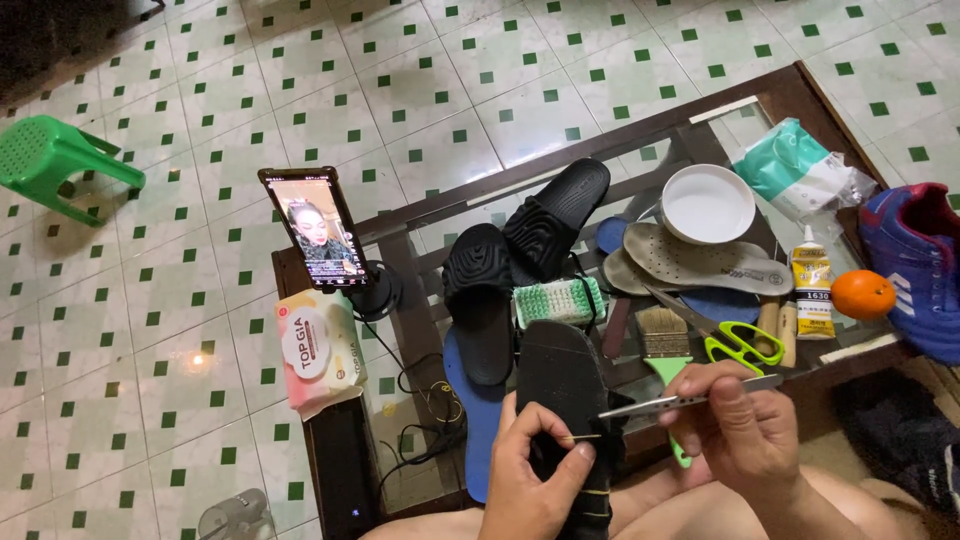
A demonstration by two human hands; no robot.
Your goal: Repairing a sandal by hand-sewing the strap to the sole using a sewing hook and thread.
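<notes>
We hold the black sole (562, 385) upright at the near edge of the glass table (640, 135), its toe pointing away from us. Our left hand (530, 480) wraps the sole's lower half from the left, fingers closed around it, thumb and forefinger pinched on a thin needle or thread end at the sole's right edge; we cannot tell which. Our right hand (735, 425) sits just right of that pinch, fist closed on metal tweezers (660, 403) that lie level with their tips pointing left and meeting the sole's edge beside the left fingertips. Yellow thread rings the sole below the grip.

Open room is tight. Directly beyond the grip lie a green brush (560, 300) and two black slippers (525, 265). Beyond the right hand, nearly touching it, lie a paintbrush (665, 335) and green scissors (740, 345); farther out are grey insoles (690, 260) and a white bowl (708, 203). Right of the grip stand a glue bottle (812, 290), an orange (862, 294) and a blue shoe (915, 260) at the table's right edge. Left of the grip, a blue insole (478, 410) overhangs the near edge; a phone (312, 230) and a wipes pack (320, 350) lie beyond it. Tiled floor stretches left, with a green stool (50, 160) well apart.
</notes>
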